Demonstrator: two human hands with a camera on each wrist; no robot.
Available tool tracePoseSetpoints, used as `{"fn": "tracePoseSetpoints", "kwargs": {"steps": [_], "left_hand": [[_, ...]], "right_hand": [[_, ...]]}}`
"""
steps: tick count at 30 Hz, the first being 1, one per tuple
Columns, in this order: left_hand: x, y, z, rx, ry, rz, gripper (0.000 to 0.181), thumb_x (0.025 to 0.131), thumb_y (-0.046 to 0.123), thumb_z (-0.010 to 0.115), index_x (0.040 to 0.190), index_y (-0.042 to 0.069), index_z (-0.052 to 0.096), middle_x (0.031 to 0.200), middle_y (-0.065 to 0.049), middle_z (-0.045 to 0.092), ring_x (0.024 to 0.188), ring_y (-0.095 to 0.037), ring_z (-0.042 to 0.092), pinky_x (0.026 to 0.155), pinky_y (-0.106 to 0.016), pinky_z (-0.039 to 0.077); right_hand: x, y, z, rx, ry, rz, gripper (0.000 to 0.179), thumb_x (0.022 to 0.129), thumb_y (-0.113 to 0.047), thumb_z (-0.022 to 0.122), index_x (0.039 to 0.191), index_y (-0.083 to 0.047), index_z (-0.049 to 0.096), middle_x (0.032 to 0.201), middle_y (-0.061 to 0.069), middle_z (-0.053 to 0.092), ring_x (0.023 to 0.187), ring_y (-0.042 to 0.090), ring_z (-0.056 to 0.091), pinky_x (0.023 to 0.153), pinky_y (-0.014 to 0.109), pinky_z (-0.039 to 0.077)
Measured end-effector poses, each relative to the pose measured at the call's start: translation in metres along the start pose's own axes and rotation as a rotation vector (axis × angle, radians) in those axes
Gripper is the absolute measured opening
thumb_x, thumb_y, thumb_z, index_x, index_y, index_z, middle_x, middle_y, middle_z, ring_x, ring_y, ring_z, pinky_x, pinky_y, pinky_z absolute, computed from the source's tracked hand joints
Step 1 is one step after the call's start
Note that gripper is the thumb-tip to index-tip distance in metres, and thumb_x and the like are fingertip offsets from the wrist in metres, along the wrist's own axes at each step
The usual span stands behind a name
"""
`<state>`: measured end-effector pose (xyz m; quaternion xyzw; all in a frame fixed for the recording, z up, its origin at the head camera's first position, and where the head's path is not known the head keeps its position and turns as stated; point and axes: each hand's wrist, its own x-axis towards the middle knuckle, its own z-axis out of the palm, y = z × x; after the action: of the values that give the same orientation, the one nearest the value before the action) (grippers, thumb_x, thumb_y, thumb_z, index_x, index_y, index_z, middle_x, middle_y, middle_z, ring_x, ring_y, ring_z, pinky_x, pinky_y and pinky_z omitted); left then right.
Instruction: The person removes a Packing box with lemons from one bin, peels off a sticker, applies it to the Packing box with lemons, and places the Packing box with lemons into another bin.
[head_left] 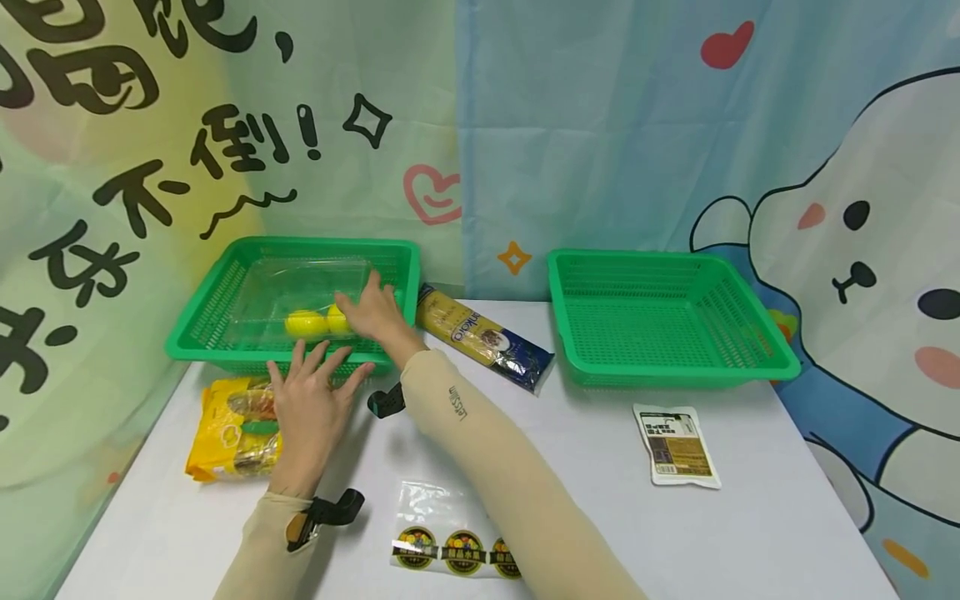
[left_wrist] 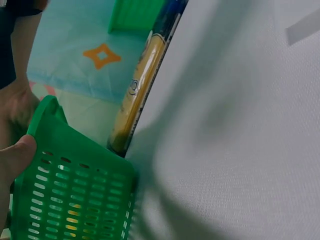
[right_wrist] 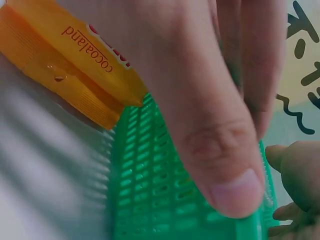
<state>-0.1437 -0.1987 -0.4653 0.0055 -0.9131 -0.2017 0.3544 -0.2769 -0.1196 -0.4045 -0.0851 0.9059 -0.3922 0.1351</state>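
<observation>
In the head view, a clear plastic box [head_left: 258,292] sits in the left green basket [head_left: 180,343]. Two yellow, lemon-like fruits [head_left: 303,323] show at the front of the box. My right hand [head_left: 372,312] reaches over the box's right end, thumb and fingers apart, its thumb beside the right-hand fruit. At the front rim of the basket, my left hand [head_left: 315,400] has its fingers spread, fingertips over the rim. A thumb [left_wrist: 19,152] lies against the basket's rim in the left wrist view. Below the left hand lies a yellow food packet [head_left: 225,429].
A pasta packet [head_left: 483,337] lies between the baskets. The right green basket [head_left: 675,371] stands at the back. Before it lies a small white-and-brown pouch [head_left: 678,446]. A clear bag with round labels [head_left: 435,508] lies at the front, partly under my right sleeve. A printed curtain [head_left: 600,125] hangs behind.
</observation>
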Motion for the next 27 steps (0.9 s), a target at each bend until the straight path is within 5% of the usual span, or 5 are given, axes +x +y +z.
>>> {"fn": "tracePoseSetpoints", "kwargs": {"steps": [12,19,27], "left_hand": [[0.001,0.0,-0.001,0.002,-0.007,-0.004,0.073,0.088,0.068,0.058,0.116,0.005,0.079,0.128,-0.025,0.071,0.135,-0.056,0.054,0.111,-0.086,0.02],[0.001,-0.001,-0.001,0.012,-0.011,-0.011,0.054,0.081,0.046,0.085,0.116,0.005,0.079,0.128,-0.026,0.071,0.135,-0.055,0.053,0.111,-0.086,0.02],[0.001,-0.002,0.0,0.011,-0.02,-0.01,0.054,0.082,0.046,0.084,0.117,0.006,0.08,0.13,-0.025,0.071,0.135,-0.055,0.053,0.112,-0.086,0.02]], "right_hand": [[0.005,0.004,0.011,0.052,0.014,-0.007,0.077,0.108,-0.043,0.056,0.168,-0.015,0.018,0.169,0.015,0.033,0.155,0.032,0.035,0.123,0.049,0.039],[0.009,0.005,0.014,0.078,0.029,0.001,0.075,0.108,-0.041,0.057,0.168,-0.016,0.019,0.169,0.013,0.035,0.154,0.031,0.037,0.121,0.048,0.041],[0.014,0.006,0.016,0.137,0.086,0.014,0.062,0.11,-0.029,0.056,0.165,-0.018,0.031,0.166,0.01,0.04,0.154,0.031,0.038,0.122,0.047,0.04]]}}
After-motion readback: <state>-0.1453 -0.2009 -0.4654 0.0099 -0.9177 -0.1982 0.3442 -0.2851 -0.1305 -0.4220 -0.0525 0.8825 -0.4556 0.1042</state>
